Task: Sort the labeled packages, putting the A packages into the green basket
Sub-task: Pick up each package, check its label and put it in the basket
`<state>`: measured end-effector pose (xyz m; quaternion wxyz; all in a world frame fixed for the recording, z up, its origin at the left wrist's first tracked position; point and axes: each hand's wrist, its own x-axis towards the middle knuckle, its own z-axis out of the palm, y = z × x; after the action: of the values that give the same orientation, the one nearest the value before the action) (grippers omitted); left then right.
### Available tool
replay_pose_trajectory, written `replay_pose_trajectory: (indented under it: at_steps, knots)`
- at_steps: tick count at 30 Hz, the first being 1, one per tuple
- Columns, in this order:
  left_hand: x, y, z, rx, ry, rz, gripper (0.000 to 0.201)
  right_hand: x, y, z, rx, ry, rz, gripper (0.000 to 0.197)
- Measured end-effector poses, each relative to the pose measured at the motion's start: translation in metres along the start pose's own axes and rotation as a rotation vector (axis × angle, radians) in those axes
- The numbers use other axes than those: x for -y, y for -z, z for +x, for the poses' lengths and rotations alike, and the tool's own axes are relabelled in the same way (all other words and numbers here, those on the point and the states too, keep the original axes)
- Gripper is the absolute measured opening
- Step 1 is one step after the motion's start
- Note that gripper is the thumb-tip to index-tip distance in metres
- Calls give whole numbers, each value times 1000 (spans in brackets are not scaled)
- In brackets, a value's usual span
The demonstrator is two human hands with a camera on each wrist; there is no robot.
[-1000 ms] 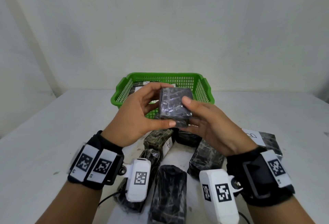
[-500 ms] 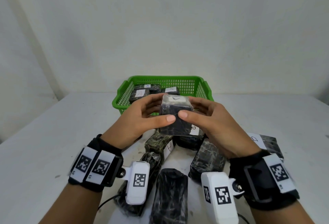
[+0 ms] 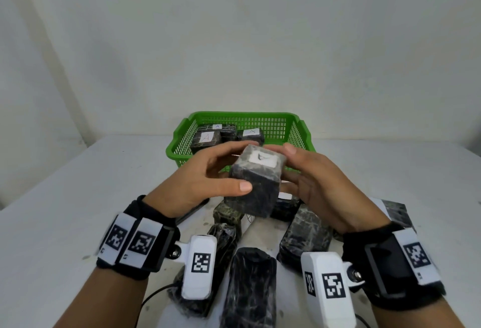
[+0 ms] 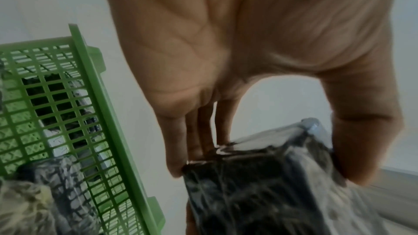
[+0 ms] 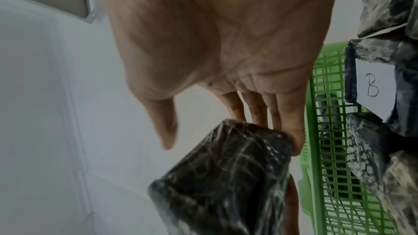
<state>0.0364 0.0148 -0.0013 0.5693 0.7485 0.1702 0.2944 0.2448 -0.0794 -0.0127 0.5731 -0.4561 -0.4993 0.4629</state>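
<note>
I hold a dark plastic-wrapped package (image 3: 253,192) in the air just in front of the green basket (image 3: 244,114). Its white label (image 3: 261,159) faces up and reads A. My left hand (image 3: 235,165) pinches it, thumb on the near face and fingers behind. My right hand (image 3: 289,169) touches its far right edge with straight fingers. In the right wrist view the thumb (image 5: 166,128) stands clear of the package (image 5: 221,167). The left wrist view shows the package (image 4: 260,185) between thumb and fingers. Three A-labeled packages (image 3: 205,139) lie in the basket.
Several dark wrapped packages (image 3: 251,286) lie on the white table (image 3: 65,197) under and in front of my hands. One at the right (image 5: 371,85) is labeled B. A white wall rises right behind the basket.
The package has been turned between my hands, so its A label now faces up. My right thumb has come off its front face.
</note>
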Motion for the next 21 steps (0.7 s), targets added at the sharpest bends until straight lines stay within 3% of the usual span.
replay_pose_trajectory:
  at_steps: [3,12,16,21]
  knots:
    - [1,0,0,56,4,47,73,3,0,-1,12,-92,30,42]
    - [1,1,1,43,-44,-31,55,4,4,-3,75,-192,148,48]
    - [1,0,3,-48,-58,-50,49,1,9,1,40,-201,186,65]
    - [0,-1,7,-215,-69,0,33,5,6,1,-48,-167,247,52]
